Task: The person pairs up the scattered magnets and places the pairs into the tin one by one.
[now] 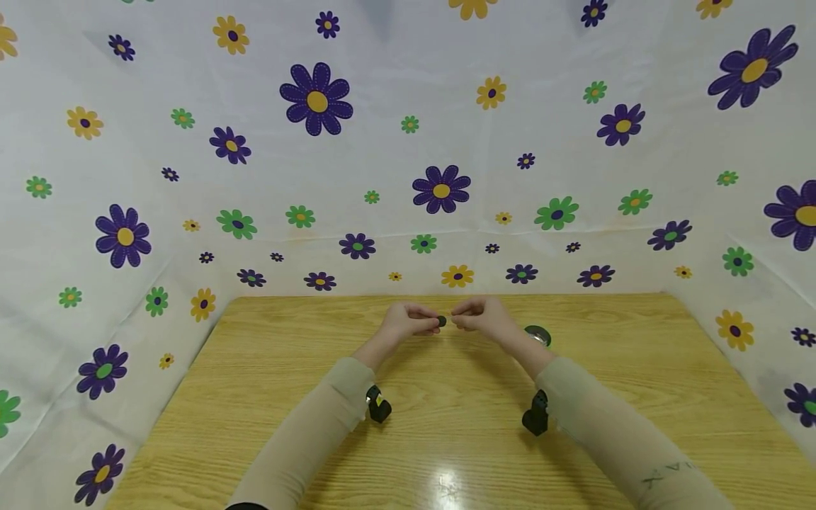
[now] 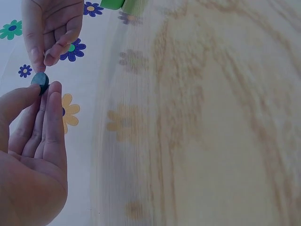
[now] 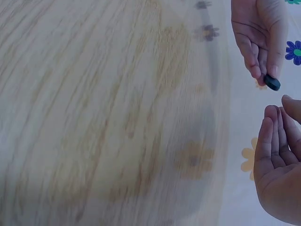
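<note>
My left hand pinches a small dark disc between thumb and fingertips, above the far part of the table. The disc looks flat, rounded and dark green-black; in the left wrist view the disc shows a paler blue-green face. Opposite it, my right hand points its fingers toward the disc across a small gap. In the right wrist view, nothing lies between the right hand's thumb and straight fingers. What the disc is cannot be told.
Behind the right wrist stands a small round green-rimmed object with a shiny middle, partly covered by the forearm. The wooden table meets a flowered white cloth at the back and sides.
</note>
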`<act>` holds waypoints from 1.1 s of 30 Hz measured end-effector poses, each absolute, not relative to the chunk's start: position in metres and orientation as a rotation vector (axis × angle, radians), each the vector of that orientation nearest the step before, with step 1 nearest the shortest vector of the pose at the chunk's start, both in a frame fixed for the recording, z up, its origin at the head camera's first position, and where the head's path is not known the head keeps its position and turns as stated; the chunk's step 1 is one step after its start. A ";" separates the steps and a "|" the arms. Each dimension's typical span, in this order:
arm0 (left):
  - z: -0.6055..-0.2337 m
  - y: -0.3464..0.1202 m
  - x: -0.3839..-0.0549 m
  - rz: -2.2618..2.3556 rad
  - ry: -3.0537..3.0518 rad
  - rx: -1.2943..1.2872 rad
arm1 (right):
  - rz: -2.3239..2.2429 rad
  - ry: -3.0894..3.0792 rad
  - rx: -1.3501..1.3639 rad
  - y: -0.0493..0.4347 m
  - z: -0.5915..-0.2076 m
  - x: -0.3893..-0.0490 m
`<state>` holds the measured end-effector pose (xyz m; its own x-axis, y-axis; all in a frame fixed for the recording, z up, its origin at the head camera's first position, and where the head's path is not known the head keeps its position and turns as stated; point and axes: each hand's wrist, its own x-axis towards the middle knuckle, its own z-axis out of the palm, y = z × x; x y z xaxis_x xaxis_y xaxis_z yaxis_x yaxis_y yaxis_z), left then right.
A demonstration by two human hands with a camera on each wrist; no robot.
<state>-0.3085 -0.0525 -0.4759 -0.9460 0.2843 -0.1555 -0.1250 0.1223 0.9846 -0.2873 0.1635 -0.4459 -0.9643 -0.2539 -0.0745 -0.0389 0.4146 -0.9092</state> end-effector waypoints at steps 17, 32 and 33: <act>-0.477 -0.053 -0.308 1.923 2.063 0.162 | -1.507 2.587 -0.307 0.217 -0.427 -0.287; -0.478 -0.052 -0.308 1.937 2.068 0.175 | -1.396 2.680 -0.262 0.262 -0.417 -0.275; -0.478 -0.051 -0.308 1.938 2.064 0.175 | -1.388 2.685 -0.259 0.264 -0.418 -0.274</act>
